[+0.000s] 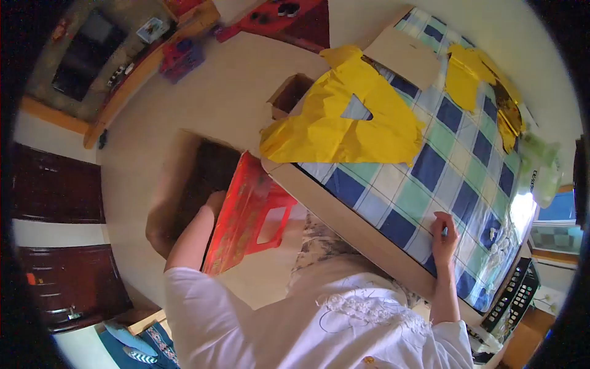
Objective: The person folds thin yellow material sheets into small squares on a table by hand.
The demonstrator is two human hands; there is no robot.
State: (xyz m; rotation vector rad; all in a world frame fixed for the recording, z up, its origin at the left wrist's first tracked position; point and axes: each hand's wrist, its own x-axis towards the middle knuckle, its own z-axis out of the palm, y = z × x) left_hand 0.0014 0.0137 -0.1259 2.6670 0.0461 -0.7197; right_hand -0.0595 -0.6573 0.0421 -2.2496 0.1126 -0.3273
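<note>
A pale, smooth floor [132, 184] spreads across the room, running wide between the dark red-brown panelled doors [56, 184] at far left and a large open brown cardboard box [165, 203] with a dark interior. The left hand [215, 200] reaches in at the box's right edge; its fingers are lost in the shadow, so whether it grips anything cannot be told. Close beside that forearm stands a red plastic stool [270, 206] with a patterned top, filling most of the gap before the bed's edge. Next comes the bed, under a blue, green and white checked cover [424, 166]; a crumpled yellow sheet with a cut-out hole [375, 138] overhangs its near corner, partly hiding a smaller brown carton [290, 95]. Farther right, the right hand [445, 238] is over the cover near its edge, fingers loosely curled, holding nothing visible. Glare blurs the clear plastic wrap [505, 246] beyond, and the dark round border crops the far right.
</note>
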